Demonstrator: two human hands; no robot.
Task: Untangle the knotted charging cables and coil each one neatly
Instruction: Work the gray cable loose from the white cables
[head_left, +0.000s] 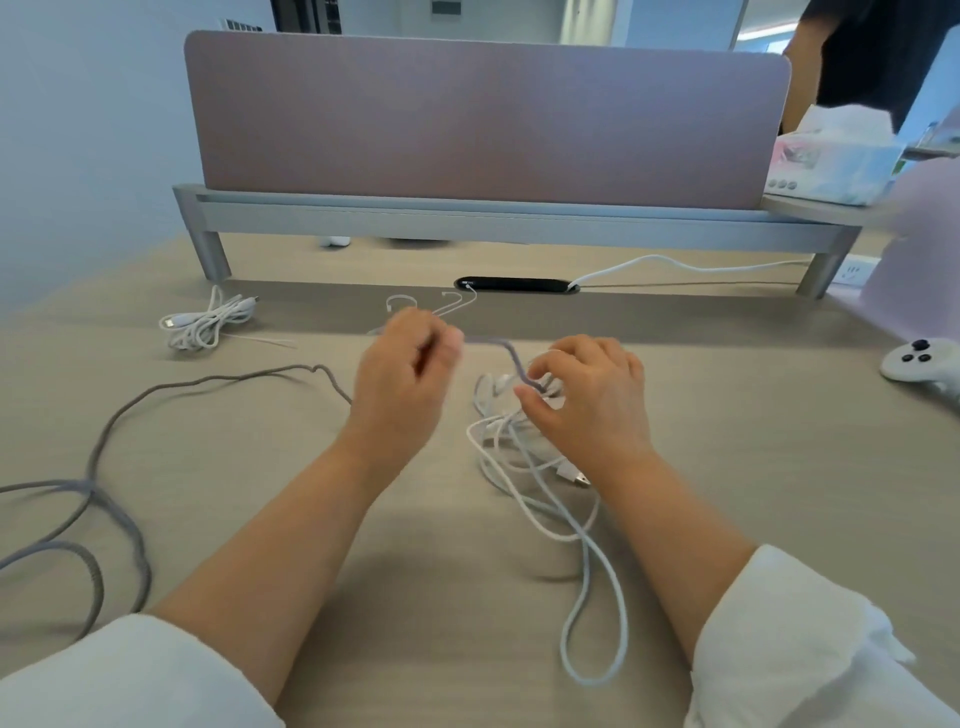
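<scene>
1. Held the left hand (402, 374) closed, fingers curled and thumb against the fingertips, apparently pinching the grey braided cable (511, 359) (motion blur there, so the pinch itself was a judgement).
2. Held the right hand (587, 395) half curled, thumb and forefinger nipping the same grey cable just where it entered the white tangle (519, 452).
3. Traced the short grey span between the two hands roughly along nine-to-three, dipping toward four o'clock at the right-hand end. Traced the rest from the left hand out to eight o'clock, in slack loops on the desk (415, 571).
4. Found the white tangle beneath the right hand and at its six o'clock, with one long loop stretched on toward six and a plug (576, 478) just beside the right wrist.
5. Judged the right hand nearer the knot and the left touching grey only. Probably called for drawing the grey length out toward nine o'clock while pinning the white in place.
6. Noted a coiled white cable (208, 325) at ten o'clock of the left hand, well apart from the tangle.
7. Read no brand or lettering. Found the print on the tissue box (836, 156) at two o'clock too blurred, and only buttons on the controller (914, 364) at three.
</scene>
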